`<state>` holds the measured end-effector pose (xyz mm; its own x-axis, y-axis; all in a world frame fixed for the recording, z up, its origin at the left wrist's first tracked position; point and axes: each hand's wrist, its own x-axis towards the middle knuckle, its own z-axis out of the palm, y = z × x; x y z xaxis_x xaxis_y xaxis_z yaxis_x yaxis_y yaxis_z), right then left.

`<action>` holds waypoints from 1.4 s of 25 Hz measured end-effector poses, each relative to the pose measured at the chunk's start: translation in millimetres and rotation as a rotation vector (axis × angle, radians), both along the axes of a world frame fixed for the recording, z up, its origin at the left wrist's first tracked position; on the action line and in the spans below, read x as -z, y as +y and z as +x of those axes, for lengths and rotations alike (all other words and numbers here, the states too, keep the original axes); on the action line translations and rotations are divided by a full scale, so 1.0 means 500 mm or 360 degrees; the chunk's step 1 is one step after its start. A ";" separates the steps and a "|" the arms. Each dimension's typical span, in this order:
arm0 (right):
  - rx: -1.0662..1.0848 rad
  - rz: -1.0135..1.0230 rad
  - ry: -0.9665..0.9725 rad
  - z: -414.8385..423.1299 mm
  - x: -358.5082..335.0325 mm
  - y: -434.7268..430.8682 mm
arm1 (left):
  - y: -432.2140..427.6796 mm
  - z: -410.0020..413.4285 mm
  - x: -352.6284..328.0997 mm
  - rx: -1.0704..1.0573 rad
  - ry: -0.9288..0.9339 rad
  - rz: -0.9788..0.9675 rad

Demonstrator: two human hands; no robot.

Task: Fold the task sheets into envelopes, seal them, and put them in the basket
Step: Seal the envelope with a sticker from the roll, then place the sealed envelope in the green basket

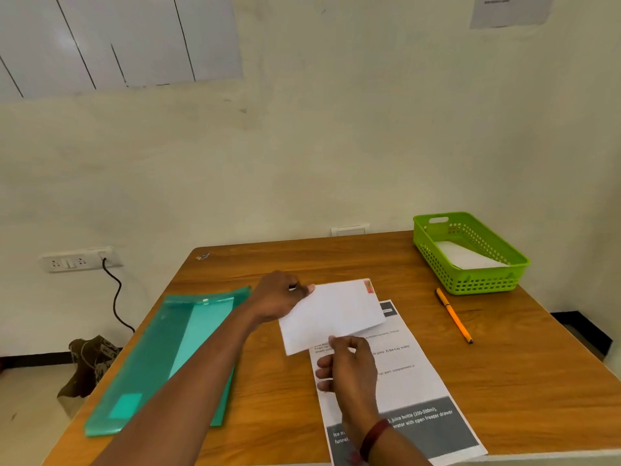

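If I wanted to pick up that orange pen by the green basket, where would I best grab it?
Probably at the middle of its barrel, pinching across it from above. The orange pen lies flat on the table, apart from the green basket and the printed sheet, so both long sides are free. Its dark tip points toward you.

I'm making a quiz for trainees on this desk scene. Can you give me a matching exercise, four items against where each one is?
Items:
1. envelope
2. pen
3. green basket
4. teal folder

Places:
A. far right corner of the table, with white paper inside
B. lying on the table between the printed sheet and the basket
C. held by the left hand and right hand, above the printed sheet
D. flat on the table's left side, under the left forearm

Pairs: 1-C, 2-B, 3-A, 4-D
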<state>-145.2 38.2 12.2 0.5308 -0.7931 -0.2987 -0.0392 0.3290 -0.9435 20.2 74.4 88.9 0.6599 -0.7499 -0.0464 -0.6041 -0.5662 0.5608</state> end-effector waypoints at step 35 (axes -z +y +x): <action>0.0728 -0.1111 0.0432 -0.270 -0.149 -0.547 | -0.419 -0.327 0.011 0.0061 0.1590 -0.1085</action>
<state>-280.0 -235.0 86.7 0.0974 -0.9594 0.2646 -0.2971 -0.2817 -0.9123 -143.2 -135.2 83.5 0.5359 -0.8370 -0.1104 0.2560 0.0364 0.9660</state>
